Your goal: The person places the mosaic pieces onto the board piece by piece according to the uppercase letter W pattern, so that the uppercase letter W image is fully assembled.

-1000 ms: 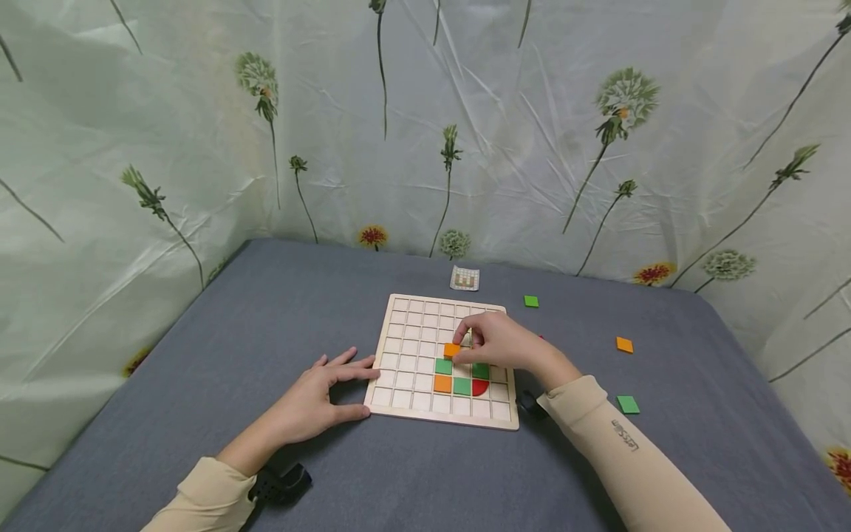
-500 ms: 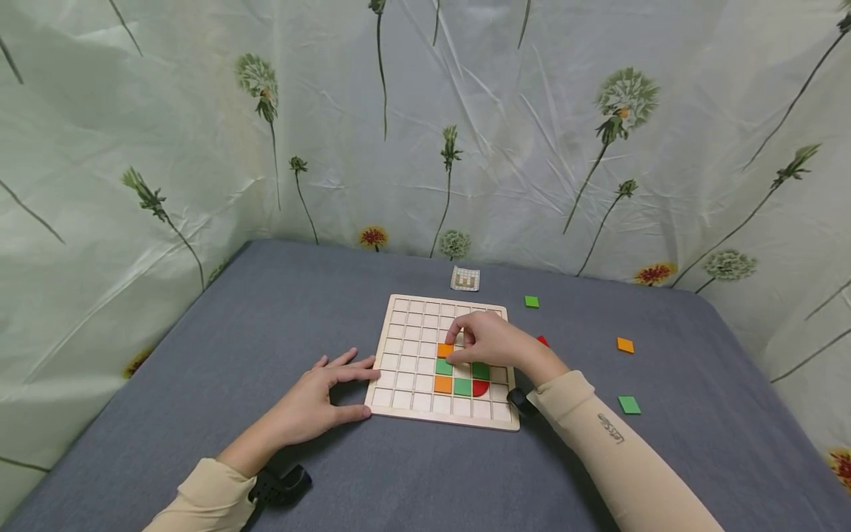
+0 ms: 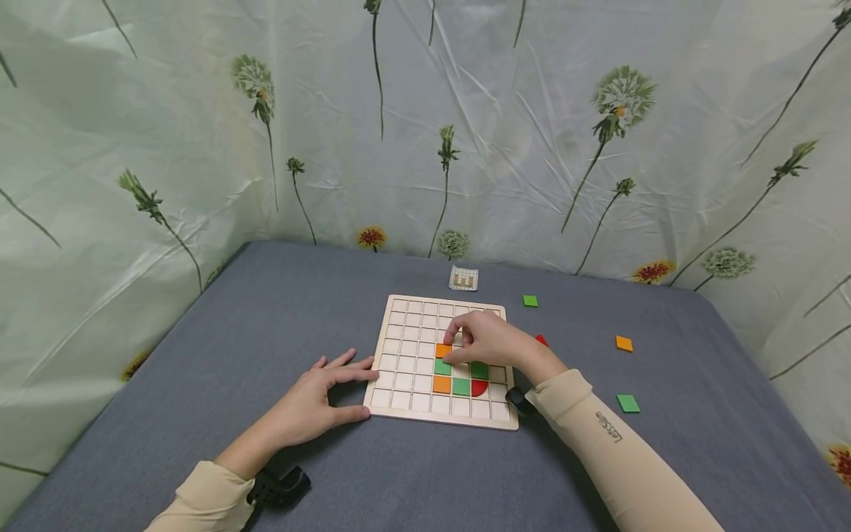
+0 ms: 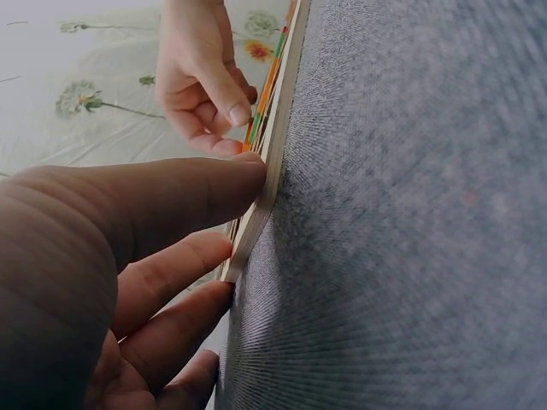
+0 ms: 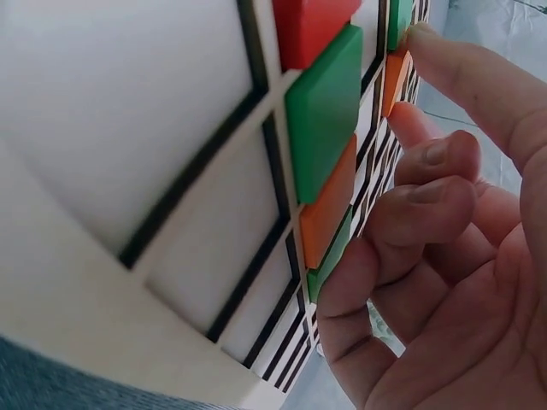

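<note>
A pale wooden grid board (image 3: 407,345) lies on the cloth, with several coloured tiles in its cells. My left hand (image 3: 312,403) rests at the board's left side; its extended fingers and thumb touch the edge, as the left wrist view confirms. Over the grid, my right hand (image 3: 488,341) pinches an orange square tile (image 3: 443,350) between thumb and a finger, low at a cell. Directly nearer sits a green tile (image 3: 442,367), then another orange tile (image 3: 442,384). Beside them are a green tile (image 3: 461,386), a red rounded piece (image 3: 479,388) and a green tile (image 3: 479,370).
Behind the board lies a small patterned card (image 3: 463,278). Loose pieces lie to the right: a light green tile (image 3: 530,301), a partly hidden red piece (image 3: 541,340), an orange tile (image 3: 623,343) and a green tile (image 3: 628,403). A floral curtain (image 3: 532,148) hangs behind.
The right hand has shifted slightly left and brought the orange tile, tilted earlier, down into line behind the green one. The left hand stays at the board's edge.
</note>
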Tool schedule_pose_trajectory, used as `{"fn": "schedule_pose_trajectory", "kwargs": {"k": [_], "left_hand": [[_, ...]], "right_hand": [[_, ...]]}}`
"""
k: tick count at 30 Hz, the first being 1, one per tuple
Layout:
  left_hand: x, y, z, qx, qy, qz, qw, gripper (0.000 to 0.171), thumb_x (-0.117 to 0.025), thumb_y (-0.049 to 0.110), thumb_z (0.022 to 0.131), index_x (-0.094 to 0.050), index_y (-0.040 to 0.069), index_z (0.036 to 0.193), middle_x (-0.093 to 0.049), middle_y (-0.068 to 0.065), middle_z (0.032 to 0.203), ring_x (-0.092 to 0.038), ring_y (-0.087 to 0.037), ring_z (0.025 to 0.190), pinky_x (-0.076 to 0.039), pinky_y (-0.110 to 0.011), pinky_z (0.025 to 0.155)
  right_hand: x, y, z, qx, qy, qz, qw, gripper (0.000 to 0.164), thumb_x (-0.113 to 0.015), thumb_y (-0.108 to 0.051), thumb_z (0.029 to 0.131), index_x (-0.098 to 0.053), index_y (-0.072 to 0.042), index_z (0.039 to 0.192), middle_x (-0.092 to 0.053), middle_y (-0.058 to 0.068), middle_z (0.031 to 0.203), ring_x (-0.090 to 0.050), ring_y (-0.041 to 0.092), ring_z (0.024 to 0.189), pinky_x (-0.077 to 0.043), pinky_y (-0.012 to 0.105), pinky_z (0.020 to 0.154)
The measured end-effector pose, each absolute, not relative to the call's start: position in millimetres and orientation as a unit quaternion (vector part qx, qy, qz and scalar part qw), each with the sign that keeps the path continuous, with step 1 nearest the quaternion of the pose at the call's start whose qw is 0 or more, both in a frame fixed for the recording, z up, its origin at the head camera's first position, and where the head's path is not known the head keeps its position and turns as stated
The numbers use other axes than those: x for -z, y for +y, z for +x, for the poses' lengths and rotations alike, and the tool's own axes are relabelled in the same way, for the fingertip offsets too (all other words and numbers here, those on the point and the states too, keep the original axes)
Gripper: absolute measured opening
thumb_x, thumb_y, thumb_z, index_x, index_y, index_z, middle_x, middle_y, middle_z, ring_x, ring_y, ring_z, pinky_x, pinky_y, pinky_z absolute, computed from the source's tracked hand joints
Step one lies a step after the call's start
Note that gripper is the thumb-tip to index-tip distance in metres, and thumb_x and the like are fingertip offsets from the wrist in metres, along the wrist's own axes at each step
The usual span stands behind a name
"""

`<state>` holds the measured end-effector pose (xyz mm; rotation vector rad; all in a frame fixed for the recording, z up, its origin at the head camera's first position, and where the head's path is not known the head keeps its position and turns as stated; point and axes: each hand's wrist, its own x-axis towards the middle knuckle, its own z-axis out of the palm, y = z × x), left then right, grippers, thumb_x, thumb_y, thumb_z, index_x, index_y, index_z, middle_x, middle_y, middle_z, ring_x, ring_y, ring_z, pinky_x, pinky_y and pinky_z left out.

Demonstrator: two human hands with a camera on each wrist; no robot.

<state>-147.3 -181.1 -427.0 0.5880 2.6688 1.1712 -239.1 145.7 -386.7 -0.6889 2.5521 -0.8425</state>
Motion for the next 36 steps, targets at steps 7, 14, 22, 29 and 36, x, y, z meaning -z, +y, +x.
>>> {"fn": "schedule_pose_trajectory", "kwargs": {"k": [7,14,22,29,36], "left_hand": [[426,-180,-147,-0.393,0.894,0.2,0.08,0.05,-0.089,0.029,0.088,-0.075,0.025,0.136,-0.057,-0.003,0.161,-0.032,-0.042,0.163,-0.006,-0.074,0.13],[426,-179,-147,-0.392,0.895,0.198,0.079,0.05,-0.089,0.03,0.088,-0.075,0.025,0.136,-0.057,-0.003,0.161,-0.032,-0.042,0.163,-0.007,-0.074,0.131],[425,-180,-145,-0.394,0.895,0.195,0.082,0.05,-0.089,0.03,0.088,-0.075,0.024,0.136,-0.057,-0.003,0.162,-0.031,-0.042,0.163,-0.006,-0.074,0.131],[425,-180,-145,-0.394,0.894,0.197,0.083,0.05,-0.089,0.029,0.088,-0.075,0.024,0.136,-0.057,-0.004,0.162,-0.031,-0.043,0.163,-0.006,-0.075,0.13],[424,-181,-145,-0.394,0.894,0.194,0.089,0.051,-0.089,0.03,0.089,-0.074,0.024,0.137,-0.056,-0.004,0.163,-0.03,-0.043,0.163,-0.006,-0.074,0.13]], "right_hand": [[387,146,-241,0.299,0.906,-0.239,0.179,0.017,-0.086,-0.026,0.093,-0.076,-0.017,0.104,-0.062,-0.001,0.071,-0.055,0.013,0.063,-0.045,0.027,0.062],[385,148,-240,0.3,0.907,-0.237,0.178,0.018,-0.085,-0.027,0.093,-0.075,-0.017,0.104,-0.061,-0.001,0.07,-0.054,0.013,0.062,-0.044,0.027,0.062],[385,159,-238,0.299,0.91,-0.233,0.167,0.014,-0.081,-0.025,0.096,-0.075,-0.016,0.104,-0.056,-0.003,0.065,-0.047,0.011,0.057,-0.043,0.026,0.062],[380,187,-231,0.3,0.914,-0.219,0.166,0.02,-0.081,-0.027,0.097,-0.076,-0.013,0.111,-0.055,-0.003,0.068,-0.046,0.013,0.061,-0.041,0.027,0.061],[376,223,-221,0.302,0.917,-0.197,0.173,0.026,-0.081,-0.029,0.098,-0.075,-0.011,0.115,-0.051,-0.004,0.069,-0.043,0.012,0.062,-0.038,0.026,0.061]]}}
